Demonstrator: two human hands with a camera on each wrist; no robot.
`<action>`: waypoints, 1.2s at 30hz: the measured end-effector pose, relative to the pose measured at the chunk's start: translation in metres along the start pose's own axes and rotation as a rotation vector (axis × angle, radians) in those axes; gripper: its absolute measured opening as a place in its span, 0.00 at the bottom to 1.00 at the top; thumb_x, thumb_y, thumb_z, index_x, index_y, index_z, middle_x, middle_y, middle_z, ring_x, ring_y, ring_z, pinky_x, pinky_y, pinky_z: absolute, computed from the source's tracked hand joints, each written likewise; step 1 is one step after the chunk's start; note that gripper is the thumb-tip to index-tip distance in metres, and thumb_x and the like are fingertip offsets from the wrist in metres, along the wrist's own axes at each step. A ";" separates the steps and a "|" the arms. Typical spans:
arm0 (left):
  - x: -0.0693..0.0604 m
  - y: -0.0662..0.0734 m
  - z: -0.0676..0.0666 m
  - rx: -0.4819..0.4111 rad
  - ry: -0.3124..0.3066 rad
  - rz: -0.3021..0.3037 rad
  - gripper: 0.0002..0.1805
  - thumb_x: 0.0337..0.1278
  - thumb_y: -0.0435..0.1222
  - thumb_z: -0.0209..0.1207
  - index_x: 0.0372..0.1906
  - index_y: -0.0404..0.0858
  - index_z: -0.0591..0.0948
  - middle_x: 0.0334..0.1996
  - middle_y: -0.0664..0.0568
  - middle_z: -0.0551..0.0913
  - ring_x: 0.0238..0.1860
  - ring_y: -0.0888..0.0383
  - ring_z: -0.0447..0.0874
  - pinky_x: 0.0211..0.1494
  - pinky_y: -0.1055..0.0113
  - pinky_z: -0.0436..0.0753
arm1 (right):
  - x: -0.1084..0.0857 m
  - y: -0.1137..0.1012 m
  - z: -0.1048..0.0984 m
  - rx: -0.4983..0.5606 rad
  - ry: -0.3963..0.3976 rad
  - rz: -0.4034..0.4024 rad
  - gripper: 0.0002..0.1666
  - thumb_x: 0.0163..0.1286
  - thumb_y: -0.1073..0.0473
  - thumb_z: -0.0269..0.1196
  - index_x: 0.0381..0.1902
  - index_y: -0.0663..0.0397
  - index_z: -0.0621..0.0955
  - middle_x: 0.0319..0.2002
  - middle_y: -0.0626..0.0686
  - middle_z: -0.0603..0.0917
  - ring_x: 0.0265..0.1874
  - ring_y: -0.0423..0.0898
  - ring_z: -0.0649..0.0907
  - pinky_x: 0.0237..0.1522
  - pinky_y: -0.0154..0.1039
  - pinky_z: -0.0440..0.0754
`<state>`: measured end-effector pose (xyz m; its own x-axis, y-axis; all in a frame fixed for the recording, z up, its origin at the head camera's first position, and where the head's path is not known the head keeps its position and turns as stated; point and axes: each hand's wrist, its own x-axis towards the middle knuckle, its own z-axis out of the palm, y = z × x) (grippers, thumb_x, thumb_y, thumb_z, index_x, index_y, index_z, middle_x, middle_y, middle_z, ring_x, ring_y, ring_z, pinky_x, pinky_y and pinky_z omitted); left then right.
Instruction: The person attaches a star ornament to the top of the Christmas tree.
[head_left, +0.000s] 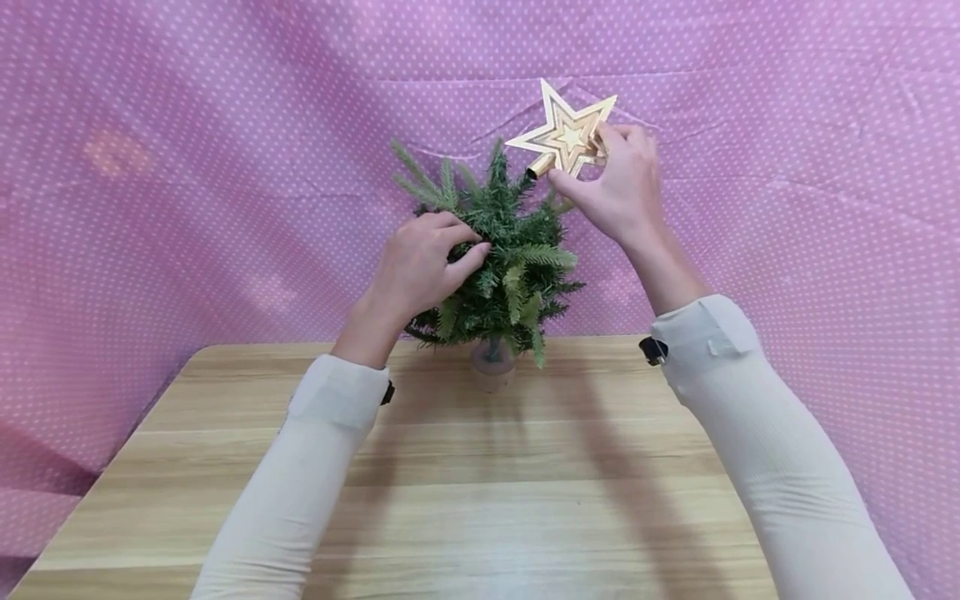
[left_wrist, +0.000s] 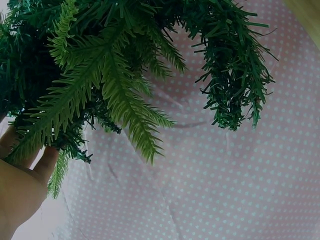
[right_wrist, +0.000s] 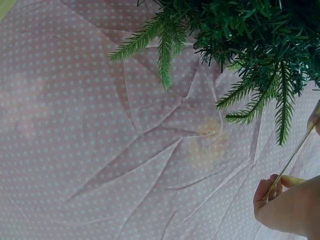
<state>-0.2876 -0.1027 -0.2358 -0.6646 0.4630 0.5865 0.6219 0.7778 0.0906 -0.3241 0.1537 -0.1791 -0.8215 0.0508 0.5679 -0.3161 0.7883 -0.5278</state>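
Observation:
A gold star topper (head_left: 570, 137) is pinched in the right hand (head_left: 626, 183), its short tube tilted down and left, just right of the green tree's (head_left: 498, 275) upper tip. In the right wrist view the star (right_wrist: 295, 152) shows edge-on in the right hand (right_wrist: 287, 205). At the tree's left side, the left hand (head_left: 423, 267) has curled fingers among the upper branches; the left wrist view shows that hand (left_wrist: 25, 185) at the foliage (left_wrist: 115, 75), its fingertips partly hidden by needles.
The tree's pale, clear-looking base (head_left: 492, 367) stands near the far edge of the wooden table (head_left: 480, 500). A pink dotted cloth (head_left: 262, 167) hangs behind and at both sides. Black bands show at both cuffs.

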 end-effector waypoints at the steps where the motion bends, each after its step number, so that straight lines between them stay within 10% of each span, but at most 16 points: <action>1: 0.000 0.000 0.000 0.000 0.002 0.001 0.20 0.73 0.49 0.56 0.49 0.40 0.89 0.49 0.46 0.86 0.53 0.46 0.82 0.61 0.49 0.78 | 0.000 -0.001 0.001 -0.003 0.004 -0.003 0.46 0.59 0.36 0.71 0.70 0.52 0.75 0.65 0.55 0.72 0.64 0.49 0.68 0.66 0.43 0.67; 36: 0.000 0.000 0.003 0.007 0.052 0.027 0.19 0.72 0.48 0.57 0.47 0.39 0.89 0.47 0.46 0.87 0.50 0.47 0.83 0.59 0.51 0.79 | 0.013 -0.029 0.015 -0.083 0.054 -0.014 0.40 0.61 0.36 0.68 0.62 0.56 0.78 0.66 0.54 0.70 0.66 0.46 0.65 0.68 0.37 0.64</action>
<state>-0.2889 -0.1014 -0.2380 -0.6254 0.4612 0.6295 0.6359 0.7687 0.0687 -0.3328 0.1226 -0.1658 -0.7897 0.0707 0.6095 -0.2850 0.8374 -0.4664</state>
